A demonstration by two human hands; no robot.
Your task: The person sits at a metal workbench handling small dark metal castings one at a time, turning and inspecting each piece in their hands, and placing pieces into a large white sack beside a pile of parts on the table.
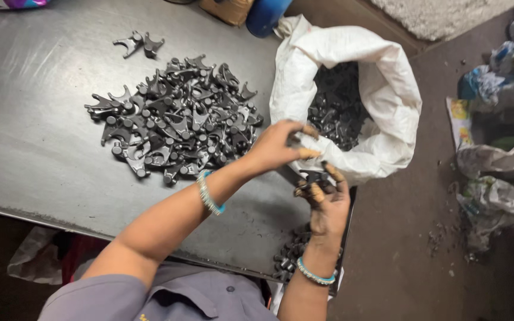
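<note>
A large pile of dark forked metal parts (176, 119) is laid on the steel table (31, 137), more remain in the white sack (352, 95), one dark part (315, 176) is grasped by the right hand (327, 205), and the left hand (278, 145), fingers curled, is seen empty.

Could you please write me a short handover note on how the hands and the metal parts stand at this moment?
Left hand: raised above the table edge beside the sack, fingers curled; whether it holds a part cannot be told.
Right hand: fingers closed on a small dark metal part, just below the sack.
Parts: a large pile of forked metal pieces lies on the steel table; two loose pieces sit apart behind it; a smaller cluster is at the near table edge.
White sack: open, with more dark parts inside.
Done and left: many pieces are on the table; the sack is not empty.
</note>
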